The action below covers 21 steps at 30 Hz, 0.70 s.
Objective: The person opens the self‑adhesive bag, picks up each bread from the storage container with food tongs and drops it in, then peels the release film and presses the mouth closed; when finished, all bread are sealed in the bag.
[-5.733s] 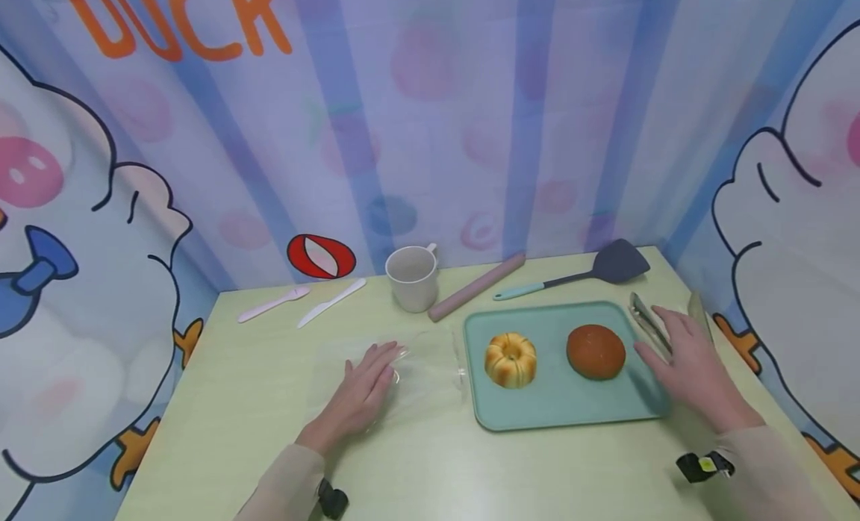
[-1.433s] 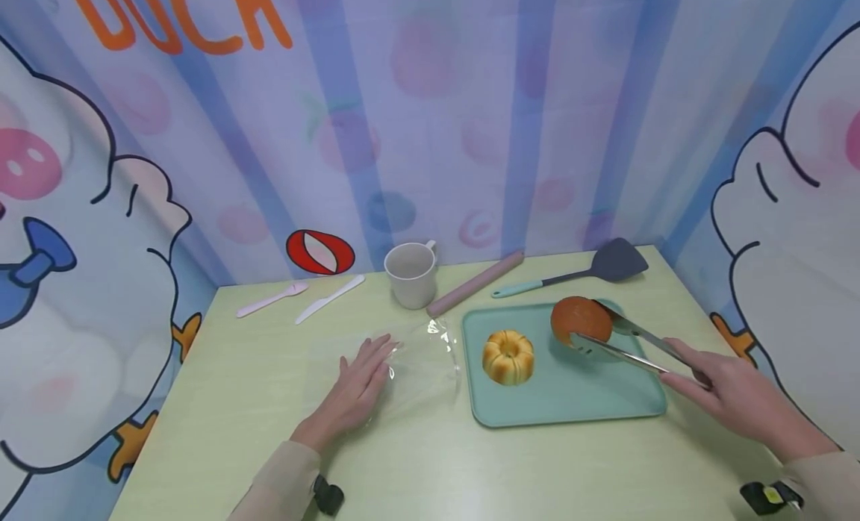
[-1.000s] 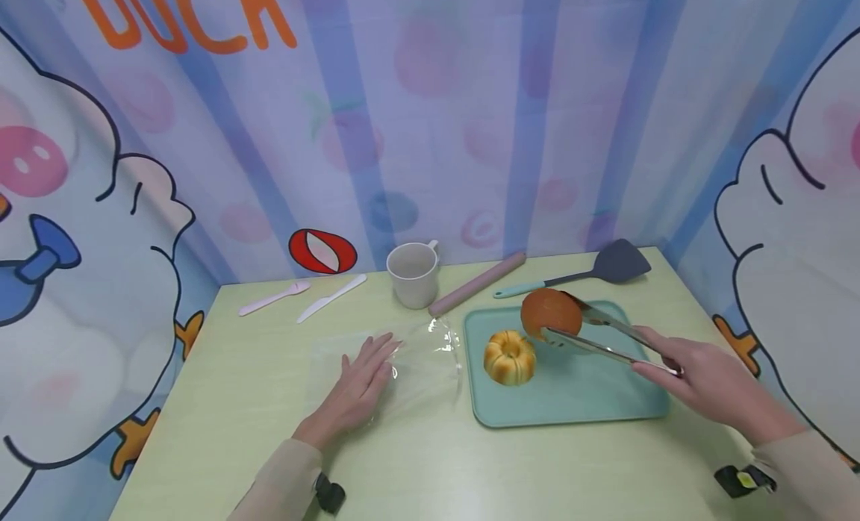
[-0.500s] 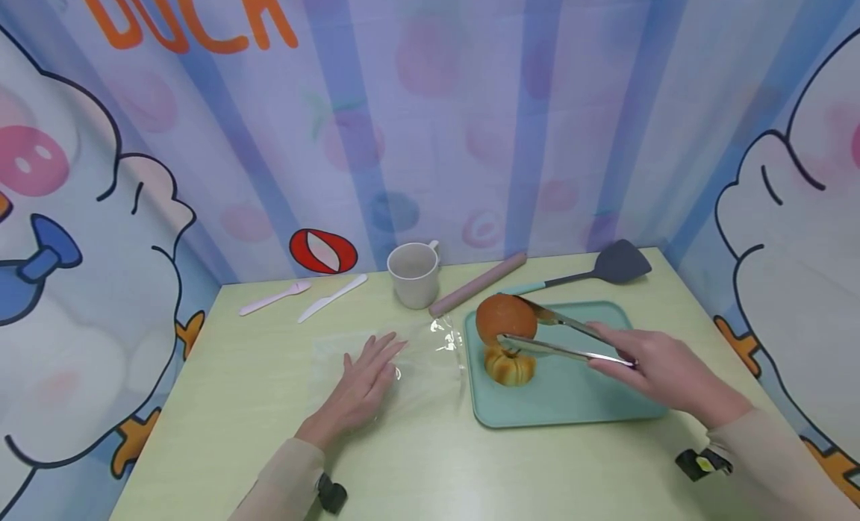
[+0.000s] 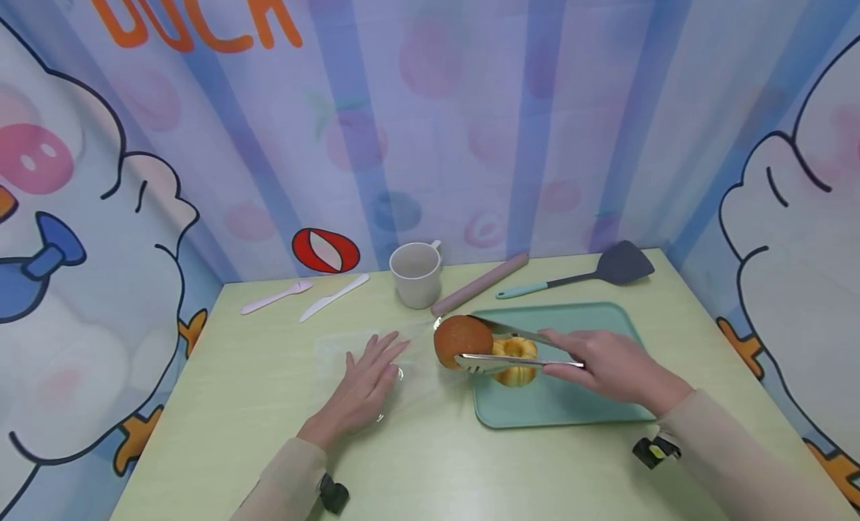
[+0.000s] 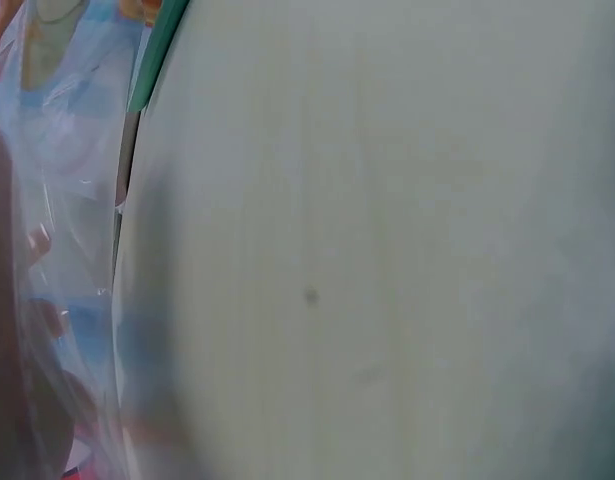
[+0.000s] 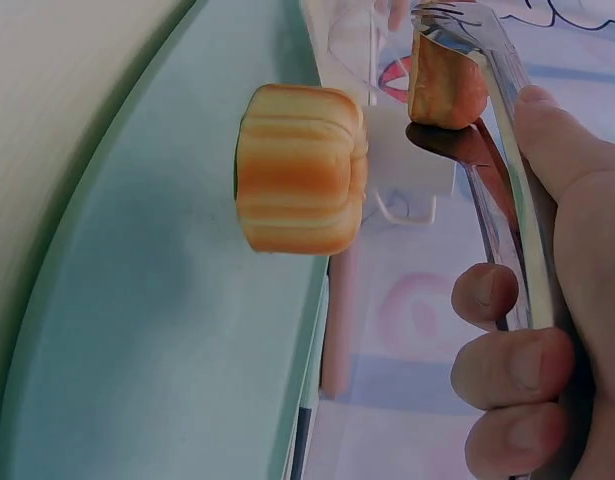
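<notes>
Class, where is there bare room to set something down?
Bare table: left of the clear plastic, and between the sleeves, in front of the tray. Crowded: the back edge, with cup, pink rod and spatula; the tray's left end, around yellow bun and tongs.

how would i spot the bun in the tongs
On the table, find the teal tray. Over it, the right hand holds metal tongs gripping the bun near the tray's left edge. The bun is smooth and brown, unlike the ridged yellow bread.
</notes>
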Available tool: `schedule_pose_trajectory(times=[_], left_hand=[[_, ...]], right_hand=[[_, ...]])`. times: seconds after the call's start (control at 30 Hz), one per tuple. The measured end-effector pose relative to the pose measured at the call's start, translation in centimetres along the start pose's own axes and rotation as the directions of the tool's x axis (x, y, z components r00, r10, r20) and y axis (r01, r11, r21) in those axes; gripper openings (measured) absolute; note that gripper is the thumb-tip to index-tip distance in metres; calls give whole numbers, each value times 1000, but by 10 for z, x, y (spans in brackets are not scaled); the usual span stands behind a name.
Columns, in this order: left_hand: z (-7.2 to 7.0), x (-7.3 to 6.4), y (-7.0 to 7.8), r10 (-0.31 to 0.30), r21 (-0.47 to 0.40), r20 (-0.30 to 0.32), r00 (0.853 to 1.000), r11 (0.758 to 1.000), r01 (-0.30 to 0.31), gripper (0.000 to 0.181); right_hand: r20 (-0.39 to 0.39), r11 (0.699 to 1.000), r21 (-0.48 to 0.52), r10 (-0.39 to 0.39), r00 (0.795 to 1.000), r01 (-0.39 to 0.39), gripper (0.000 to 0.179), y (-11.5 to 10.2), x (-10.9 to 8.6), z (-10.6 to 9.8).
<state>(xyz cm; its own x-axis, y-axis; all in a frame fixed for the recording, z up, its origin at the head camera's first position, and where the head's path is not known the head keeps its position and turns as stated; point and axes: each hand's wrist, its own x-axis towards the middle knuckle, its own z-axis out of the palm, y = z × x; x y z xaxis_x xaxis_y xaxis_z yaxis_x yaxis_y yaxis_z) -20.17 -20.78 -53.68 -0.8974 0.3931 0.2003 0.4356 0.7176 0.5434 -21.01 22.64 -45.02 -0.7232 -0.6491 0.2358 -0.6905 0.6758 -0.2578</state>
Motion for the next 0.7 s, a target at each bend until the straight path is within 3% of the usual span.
schedule_pose_trajectory(times=[0.27, 0.7], left_hand=[[-1, 1, 3, -17, 1, 19, 1000, 1000, 17, 48], [-1, 2, 9, 11, -9, 30, 999, 1000, -11, 47]], right_hand=[[71, 999, 52, -2, 997, -2, 53, -7, 16, 1], [132, 998, 19, -61, 989, 59, 55, -10, 35, 10]])
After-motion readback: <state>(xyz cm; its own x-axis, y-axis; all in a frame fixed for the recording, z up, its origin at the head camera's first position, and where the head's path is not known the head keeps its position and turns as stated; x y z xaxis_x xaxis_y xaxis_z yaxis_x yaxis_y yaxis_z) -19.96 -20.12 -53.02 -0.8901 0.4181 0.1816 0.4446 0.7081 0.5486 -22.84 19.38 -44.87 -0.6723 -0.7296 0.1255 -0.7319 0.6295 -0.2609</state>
